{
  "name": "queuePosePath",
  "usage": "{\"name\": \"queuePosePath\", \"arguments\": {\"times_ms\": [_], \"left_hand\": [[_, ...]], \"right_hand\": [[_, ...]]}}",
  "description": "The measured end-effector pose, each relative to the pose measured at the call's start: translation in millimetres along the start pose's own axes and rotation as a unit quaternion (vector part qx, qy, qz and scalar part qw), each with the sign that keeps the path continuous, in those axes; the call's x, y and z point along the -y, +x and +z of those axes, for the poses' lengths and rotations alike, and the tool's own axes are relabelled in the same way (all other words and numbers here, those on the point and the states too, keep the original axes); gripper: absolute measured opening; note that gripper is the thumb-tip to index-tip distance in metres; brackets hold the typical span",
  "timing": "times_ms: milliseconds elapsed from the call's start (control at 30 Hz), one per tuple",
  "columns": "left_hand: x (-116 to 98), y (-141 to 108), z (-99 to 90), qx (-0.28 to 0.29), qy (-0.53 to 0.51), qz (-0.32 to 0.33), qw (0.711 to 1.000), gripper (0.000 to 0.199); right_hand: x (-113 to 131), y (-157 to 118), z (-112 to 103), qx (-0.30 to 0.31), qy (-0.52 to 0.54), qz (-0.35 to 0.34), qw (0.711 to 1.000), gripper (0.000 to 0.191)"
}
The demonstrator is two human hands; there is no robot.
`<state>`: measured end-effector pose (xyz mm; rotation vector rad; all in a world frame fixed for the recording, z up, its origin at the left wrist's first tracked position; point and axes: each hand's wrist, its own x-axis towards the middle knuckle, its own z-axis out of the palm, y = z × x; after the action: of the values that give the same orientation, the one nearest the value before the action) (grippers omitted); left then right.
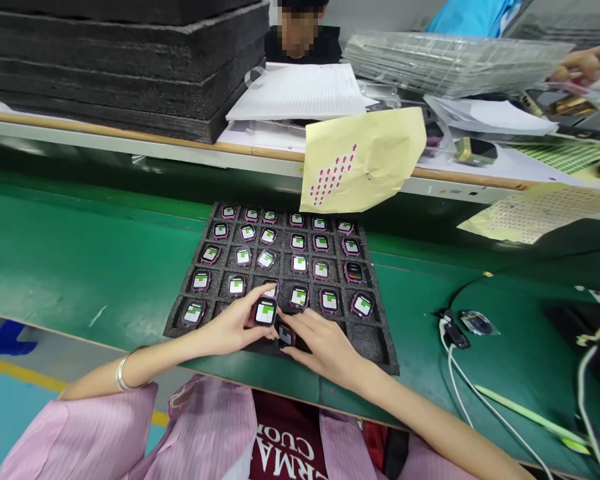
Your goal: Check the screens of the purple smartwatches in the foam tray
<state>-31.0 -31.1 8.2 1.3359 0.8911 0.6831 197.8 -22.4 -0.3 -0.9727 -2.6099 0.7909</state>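
Note:
A black foam tray [370, 341] with many compartments lies on the green table, holding several small watches with lit white-and-green screens. Above its lower middle, my left hand [235, 323] grips a watch [265, 311], its lit screen facing up. Just to the right, my right hand [323, 343] has its fingers around a second watch [287, 334], whose screen looks dark. The two held watches are side by side, close together. One watch in the tray's right column [353, 272] shows a dark screen with red and green marks.
Stacked black foam [95, 73] stands on the shelf at upper left. Papers [300, 93], plastic trays [450, 63] and a hanging yellow sheet [363, 160] are along the shelf. A person sits beyond; another hand [587, 65] shows at upper right. Cables [455, 380] lie right.

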Motion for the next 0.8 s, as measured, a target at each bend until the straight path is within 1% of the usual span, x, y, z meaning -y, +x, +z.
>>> {"name": "queuePosePath", "arguments": {"times_ms": [33, 67, 133, 167, 233, 267, 300, 367, 433, 500, 533, 600, 633, 667, 700, 733, 767, 800], "left_hand": [[7, -3, 0.1, -0.003, 0.073, 0.007, 0.997, 0.067], [13, -6, -0.1, -0.006, 0.151, 0.018, 0.988, 0.065], [23, -12, -1.3, -0.009, 0.283, 0.042, 0.958, 0.061], [26, -13, -2.1, -0.005, 0.325, 0.049, 0.944, 0.059], [28, -15, -3.2, 0.003, 0.375, 0.055, 0.925, 0.056], [28, -15, -3.2, 0.002, 0.397, 0.056, 0.916, 0.055], [27, -15, -2.8, 0.002, 0.422, 0.058, 0.905, 0.055], [22, -14, -0.3, 0.003, 0.48, 0.067, 0.875, 0.054], [18, -13, 3.0, 0.004, 0.547, 0.08, 0.833, 0.051], [17, -13, 4.6, 0.003, 0.605, 0.103, 0.79, 0.049], [17, -13, 4.2, 0.004, 0.624, 0.121, 0.772, 0.048], [18, -11, 1.0, 0.007, 0.638, 0.163, 0.752, 0.046], [18, -9, -1.1, 0.014, 0.632, 0.187, 0.752, 0.048], [17, -6, -2.7, 0.003, 0.615, 0.205, 0.761, 0.051], [14, -3, -3.4, 0.014, 0.594, 0.229, 0.771, 0.057], [10, 1, -2.9, 0.013, 0.574, 0.24, 0.783, 0.061], [5, 4, -1.2, 0.006, 0.556, 0.252, 0.792, 0.063], [-1, 7, 1.7, 0.001, 0.542, 0.263, 0.798, 0.064]], "right_hand": [[0, -1, -2, 0.004, -0.044, -0.001, 0.999, 0.052], [0, -2, -6, 0.005, -0.075, 0.002, 0.997, 0.053], [-3, -9, -18, 0.01, -0.106, 0.016, 0.994, 0.049], [-6, -14, -25, 0.015, -0.116, 0.024, 0.993, 0.043], [-11, -25, -38, 0.032, -0.14, 0.046, 0.989, 0.025], [-13, -31, -43, 0.043, -0.151, 0.06, 0.986, 0.02], [-14, -35, -45, 0.054, -0.158, 0.074, 0.983, 0.019], [-14, -42, -46, 0.069, -0.158, 0.093, 0.981, 0.028], [-10, -44, -42, 0.073, -0.144, 0.101, 0.982, 0.037], [-6, -45, -38, 0.067, -0.131, 0.112, 0.983, 0.037], [-4, -46, -37, 0.061, -0.124, 0.122, 0.983, 0.036], [-2, -49, -36, 0.05, -0.115, 0.14, 0.982, 0.036], [-2, -50, -36, 0.042, -0.101, 0.147, 0.983, 0.04], [-2, -51, -36, 0.031, -0.056, 0.156, 0.986, 0.045], [-2, -51, -36, 0.014, 0.023, 0.167, 0.986, 0.051], [-1, -49, -36, -0.009, 0.131, 0.176, 0.976, 0.057], [-1, -46, -36, -0.035, 0.253, 0.179, 0.95, 0.063], [0, -40, -36, -0.06, 0.37, 0.176, 0.91, 0.068]]}}
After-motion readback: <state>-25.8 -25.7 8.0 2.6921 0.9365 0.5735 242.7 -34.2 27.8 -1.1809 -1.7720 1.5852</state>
